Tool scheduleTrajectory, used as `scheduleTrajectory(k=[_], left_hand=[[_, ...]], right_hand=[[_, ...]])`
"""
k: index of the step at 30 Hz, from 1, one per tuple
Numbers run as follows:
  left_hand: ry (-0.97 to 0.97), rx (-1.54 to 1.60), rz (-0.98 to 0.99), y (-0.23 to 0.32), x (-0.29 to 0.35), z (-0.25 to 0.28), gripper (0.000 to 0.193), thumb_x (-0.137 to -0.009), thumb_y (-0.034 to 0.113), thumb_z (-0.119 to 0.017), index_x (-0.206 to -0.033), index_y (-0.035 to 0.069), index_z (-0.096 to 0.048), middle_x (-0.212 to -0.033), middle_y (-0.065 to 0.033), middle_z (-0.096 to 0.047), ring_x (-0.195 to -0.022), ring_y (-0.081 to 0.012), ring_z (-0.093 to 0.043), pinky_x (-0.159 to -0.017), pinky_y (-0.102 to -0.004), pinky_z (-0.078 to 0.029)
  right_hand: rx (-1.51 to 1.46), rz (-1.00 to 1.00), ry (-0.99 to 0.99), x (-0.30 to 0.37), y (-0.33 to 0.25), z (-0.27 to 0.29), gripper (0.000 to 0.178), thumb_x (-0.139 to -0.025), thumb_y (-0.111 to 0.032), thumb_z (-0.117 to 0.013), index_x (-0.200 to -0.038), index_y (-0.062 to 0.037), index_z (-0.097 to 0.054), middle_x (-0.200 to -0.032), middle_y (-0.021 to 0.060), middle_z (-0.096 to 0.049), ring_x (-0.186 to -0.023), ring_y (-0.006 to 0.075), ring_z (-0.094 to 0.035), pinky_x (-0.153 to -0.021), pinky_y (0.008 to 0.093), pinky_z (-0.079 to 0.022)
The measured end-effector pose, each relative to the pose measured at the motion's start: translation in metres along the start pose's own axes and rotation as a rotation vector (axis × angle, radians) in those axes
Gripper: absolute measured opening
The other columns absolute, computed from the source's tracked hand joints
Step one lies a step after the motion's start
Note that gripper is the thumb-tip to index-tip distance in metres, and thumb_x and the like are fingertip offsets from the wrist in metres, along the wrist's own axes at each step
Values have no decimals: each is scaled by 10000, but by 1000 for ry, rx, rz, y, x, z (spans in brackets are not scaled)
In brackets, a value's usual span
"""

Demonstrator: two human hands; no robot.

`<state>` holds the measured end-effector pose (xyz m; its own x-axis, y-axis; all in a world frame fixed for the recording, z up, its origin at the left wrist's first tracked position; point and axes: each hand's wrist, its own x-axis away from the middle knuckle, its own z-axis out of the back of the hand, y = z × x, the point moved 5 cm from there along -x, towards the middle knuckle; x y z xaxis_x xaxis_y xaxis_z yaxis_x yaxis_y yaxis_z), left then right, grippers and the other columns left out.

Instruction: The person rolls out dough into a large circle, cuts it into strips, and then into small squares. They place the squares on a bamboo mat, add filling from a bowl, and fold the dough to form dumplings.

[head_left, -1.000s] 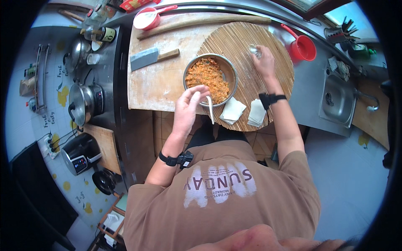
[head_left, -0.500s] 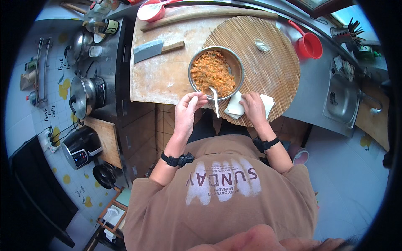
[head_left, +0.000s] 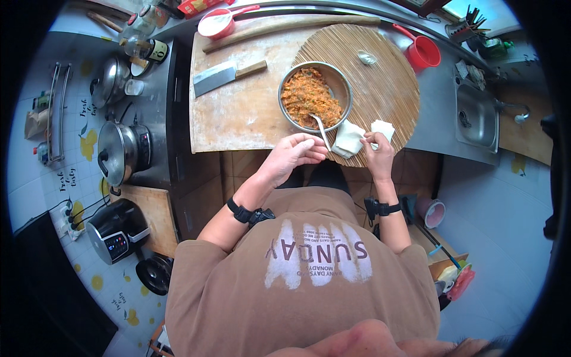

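Observation:
My left hand point(head_left: 294, 156) is held palm up before the near edge of the board, fingers stretched out and nothing in it. Just right of it the handle of a white spoon point(head_left: 322, 132) leans over the rim of a steel bowl point(head_left: 343, 83) of orange chopped filling point(head_left: 310, 98). My right hand point(head_left: 379, 156) pinches the edge of a pale dough wrapper point(head_left: 350, 137) at the near side of the round slatted mat point(head_left: 386, 83). A second stack of wrappers point(head_left: 383, 128) lies beyond its fingers. One folded dumpling point(head_left: 367, 57) rests farther back on the mat.
A cleaver point(head_left: 223, 78) lies on the wooden board point(head_left: 232, 122), with a long rolling pin point(head_left: 291, 30) behind it. A red ladle point(head_left: 422, 52) and a red scoop of white powder point(head_left: 217, 24) stand at the back. A sink point(head_left: 477, 122) is right; pots point(head_left: 119, 152) are left.
My left hand has moved right and its fingers have opened out flat. My right hand has drawn back from over the wrappers to a pinch at their edge. The whole view has shifted slightly.

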<state>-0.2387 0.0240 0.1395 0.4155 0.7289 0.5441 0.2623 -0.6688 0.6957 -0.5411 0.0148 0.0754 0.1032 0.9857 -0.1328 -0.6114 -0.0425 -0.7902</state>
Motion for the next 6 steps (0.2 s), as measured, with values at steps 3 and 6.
scheduleTrajectory(k=[3,6], left_hand=[[-114,11,51,-2,2,-7,333,-1216,246,-626,-1385,-23,-727,-1288,-172,-815,-1155,-233,-813,-1077,-388,-656],[-160,-15,78,-6,2,-8,348,-1219,251,-622,-1404,-28,-716,-1301,-178,-811,-1182,-256,-813,-1096,-400,-653]], right_hand=[[60,-172,-36,0,15,-7,187,-955,-43,-875,-1013,-10,-700,-1046,132,-812,-984,322,-785,-900,443,-615],[295,-78,-69,3,22,-23,378,-977,-96,-885,-1325,-36,-750,-1310,207,-783,-1305,336,-711,-1090,434,-568]])
